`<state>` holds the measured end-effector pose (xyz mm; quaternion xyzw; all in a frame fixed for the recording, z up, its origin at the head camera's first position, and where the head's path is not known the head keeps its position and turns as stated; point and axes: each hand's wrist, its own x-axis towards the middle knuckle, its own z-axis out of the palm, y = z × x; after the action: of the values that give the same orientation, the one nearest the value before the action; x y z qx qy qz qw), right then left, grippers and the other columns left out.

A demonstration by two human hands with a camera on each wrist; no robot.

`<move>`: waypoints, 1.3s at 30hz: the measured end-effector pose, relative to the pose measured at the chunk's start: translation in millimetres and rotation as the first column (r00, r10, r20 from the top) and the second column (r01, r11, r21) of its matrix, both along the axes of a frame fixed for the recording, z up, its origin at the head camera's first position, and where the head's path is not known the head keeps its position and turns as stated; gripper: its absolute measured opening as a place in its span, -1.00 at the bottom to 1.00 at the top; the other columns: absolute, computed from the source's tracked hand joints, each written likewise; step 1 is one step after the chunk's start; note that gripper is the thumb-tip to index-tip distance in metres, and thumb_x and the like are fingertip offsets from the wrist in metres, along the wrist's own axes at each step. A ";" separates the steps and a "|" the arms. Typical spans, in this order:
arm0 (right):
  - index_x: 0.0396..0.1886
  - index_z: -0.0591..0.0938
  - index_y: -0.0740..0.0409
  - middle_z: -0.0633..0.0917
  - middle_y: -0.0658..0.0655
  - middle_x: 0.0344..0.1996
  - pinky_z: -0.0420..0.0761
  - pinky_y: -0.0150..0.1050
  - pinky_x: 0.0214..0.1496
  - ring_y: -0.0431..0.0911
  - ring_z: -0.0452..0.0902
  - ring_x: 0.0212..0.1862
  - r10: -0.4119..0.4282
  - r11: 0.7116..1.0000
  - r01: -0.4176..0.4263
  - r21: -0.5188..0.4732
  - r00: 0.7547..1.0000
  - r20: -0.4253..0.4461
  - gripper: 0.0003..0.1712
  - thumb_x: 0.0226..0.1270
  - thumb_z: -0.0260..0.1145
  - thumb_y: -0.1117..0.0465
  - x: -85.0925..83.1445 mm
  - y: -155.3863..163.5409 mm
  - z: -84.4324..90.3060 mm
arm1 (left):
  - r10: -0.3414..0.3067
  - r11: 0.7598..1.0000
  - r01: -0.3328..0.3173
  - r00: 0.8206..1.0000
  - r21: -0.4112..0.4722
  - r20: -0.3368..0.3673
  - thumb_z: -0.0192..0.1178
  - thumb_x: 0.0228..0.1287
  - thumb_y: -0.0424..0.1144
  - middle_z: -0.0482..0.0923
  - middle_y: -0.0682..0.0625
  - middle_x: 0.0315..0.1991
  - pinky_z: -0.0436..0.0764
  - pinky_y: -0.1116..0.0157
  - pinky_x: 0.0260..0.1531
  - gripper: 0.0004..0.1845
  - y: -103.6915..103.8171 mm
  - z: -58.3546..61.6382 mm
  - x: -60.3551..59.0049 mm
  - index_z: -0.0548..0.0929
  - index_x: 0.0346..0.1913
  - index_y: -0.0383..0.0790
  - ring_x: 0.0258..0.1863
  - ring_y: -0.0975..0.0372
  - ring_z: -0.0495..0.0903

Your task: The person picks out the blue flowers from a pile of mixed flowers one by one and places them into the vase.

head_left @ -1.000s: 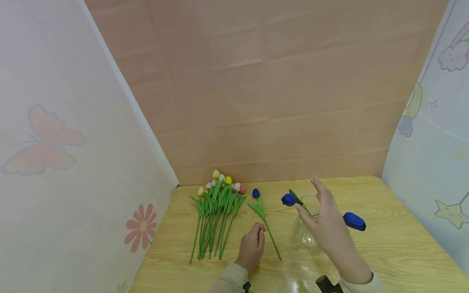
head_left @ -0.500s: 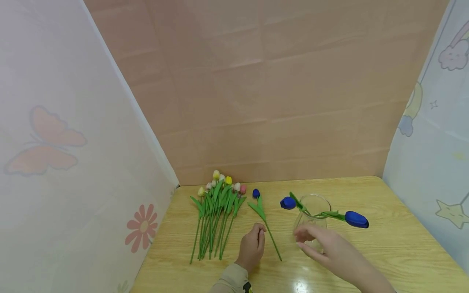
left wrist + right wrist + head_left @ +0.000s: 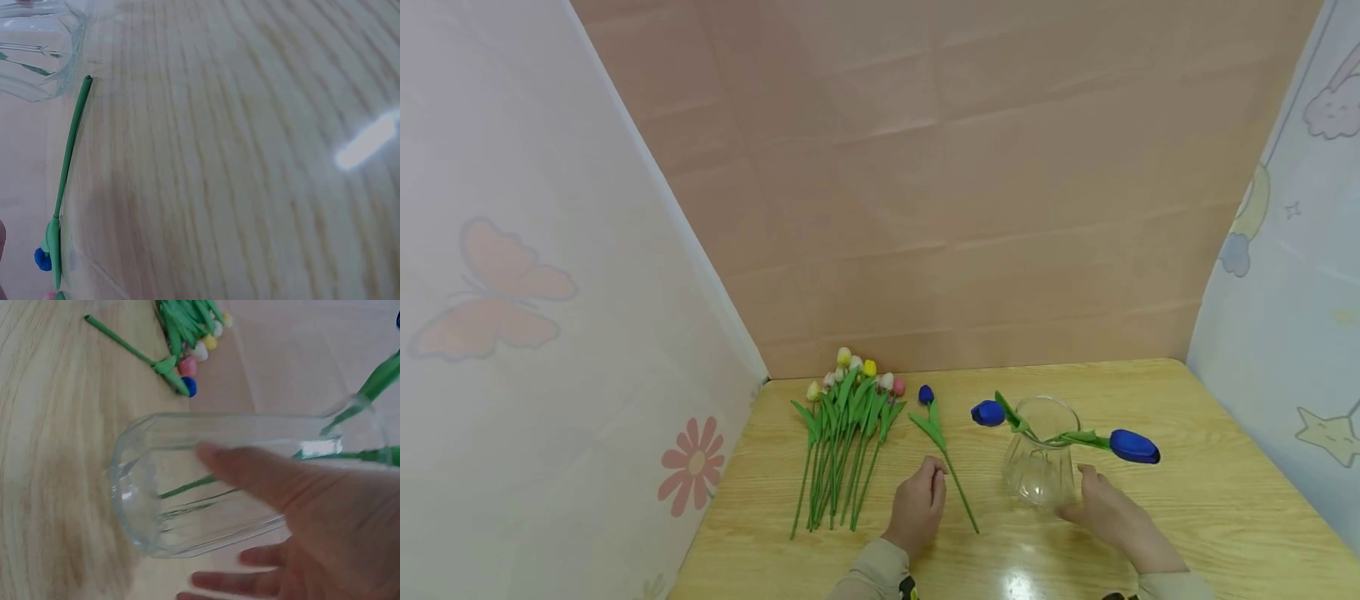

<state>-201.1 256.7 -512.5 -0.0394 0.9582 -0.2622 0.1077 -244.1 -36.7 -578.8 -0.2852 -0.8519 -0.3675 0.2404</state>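
A clear glass vase [image 3: 1041, 467] stands on the wooden table [image 3: 1195, 500] with two blue tulips in it, one leaning left [image 3: 988, 413] and one right [image 3: 1133, 447]. My right hand [image 3: 1093, 500] is at the vase's right side. In the right wrist view its thumb [image 3: 244, 469] lies straight across the glass [image 3: 175, 500] and the other fingers are spread below. My left hand [image 3: 928, 492] rests on the table with loosely curled fingers and holds nothing. Just right of it lies a single blue tulip [image 3: 958, 492], whose green stem [image 3: 69, 162] also shows in the left wrist view.
A bundle of tulips [image 3: 842, 442] with green stems and yellow, white and pink heads lies on the table's left part. Panels close in the table: a butterfly one on the left, a plain one behind, a cloud-and-star one [image 3: 1277, 275] on the right.
My right hand came down from above the vase's mouth to its lower right side and now touches the glass. The left hand and the flowers stayed put.
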 end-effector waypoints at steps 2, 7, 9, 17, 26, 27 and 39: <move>0.30 -0.07 0.75 0.19 0.83 0.16 0.41 0.32 0.10 0.60 0.21 0.18 -0.018 0.998 0.019 -0.067 1.000 0.014 0.28 0.18 0.35 -0.24 -7.2 2.9 -4.1 | 0.015 0.999 -0.014 0.999 -0.034 0.035 -0.10 0.51 -0.34 0.24 0.21 -0.69 0.13 0.61 -0.76 -0.84 1.6 -1.5 -1.1 0.53 -0.16 -0.22 -0.75 0.57 0.05; 0.36 -0.24 0.67 0.04 0.81 0.25 0.26 0.40 0.19 0.62 0.01 0.28 -0.048 0.982 0.054 -0.180 0.998 0.037 0.35 0.18 0.36 -0.23 -18.8 5.4 -13.0 | 0.050 0.992 -0.028 0.983 -0.125 0.177 -0.04 0.48 -0.30 0.23 0.25 -0.69 0.16 0.55 -0.78 -0.86 8.2 -1.9 -3.1 0.55 -0.13 -0.20 -0.78 0.52 0.08; 0.36 -0.19 0.65 0.09 0.80 0.24 0.29 0.38 0.18 0.61 0.07 0.27 -0.058 0.982 0.061 -0.178 0.998 0.022 0.31 0.19 0.36 -0.22 -20.9 6.2 -15.0 | 0.075 0.986 -0.037 0.970 -0.163 0.233 -0.01 0.47 -0.29 0.25 0.26 -0.69 0.18 0.52 -0.78 -0.88 11.7 -1.8 -4.4 0.55 -0.13 -0.18 -0.79 0.51 0.12; 0.34 -0.01 0.60 0.29 0.72 0.19 0.41 0.32 0.11 0.55 0.25 0.22 -0.062 0.991 0.056 -0.122 0.997 -0.048 0.18 0.19 0.38 -0.18 -22.9 10.8 -18.5 | 0.262 0.939 -0.152 0.897 -0.307 0.355 0.08 0.42 -0.20 0.32 0.23 -0.71 0.23 0.43 -0.80 -0.95 25.8 -8.1 -15.9 0.53 -0.17 -0.06 -0.80 0.42 0.23; 0.32 0.05 0.53 0.39 0.67 0.13 0.46 0.28 0.05 0.51 0.34 0.17 -0.078 0.985 0.082 -0.151 0.997 0.029 0.10 0.17 0.41 -0.14 -27.1 12.3 -22.2 | 0.396 0.905 -0.260 0.803 -0.337 0.444 0.21 0.30 -0.15 0.40 0.14 -0.69 0.30 0.35 -0.77 -0.84 42.7 -21.4 -25.9 0.48 -0.37 -0.09 -0.75 0.34 0.32; 0.33 0.05 0.52 0.40 0.67 0.12 0.47 0.27 0.04 0.50 0.34 0.17 -0.079 0.984 0.084 -0.154 0.996 0.034 0.10 0.16 0.41 -0.14 -27.2 12.1 -22.5 | 0.416 0.895 -0.270 0.793 -0.355 0.446 0.22 0.29 -0.11 0.42 0.12 -0.68 0.31 0.34 -0.76 -0.81 45.3 -22.7 -25.8 0.49 -0.37 -0.11 -0.75 0.33 0.35; 0.34 0.02 0.51 0.41 0.66 0.12 0.48 0.27 0.02 0.50 0.36 0.15 -0.061 0.985 0.065 -0.160 0.998 0.027 0.12 0.18 0.40 -0.16 -27.7 12.3 -23.7 | 0.488 0.872 -0.363 0.695 -0.328 0.528 0.26 0.26 -0.23 0.60 -0.22 -0.34 0.60 0.17 -0.54 -0.62 58.5 -13.1 -22.3 0.51 -0.03 -0.49 -0.49 0.05 0.64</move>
<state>-228.8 269.0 -536.2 -0.0147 0.9334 -0.3422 0.1066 -266.4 21.8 -592.0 0.0282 -0.9581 -0.2850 0.0095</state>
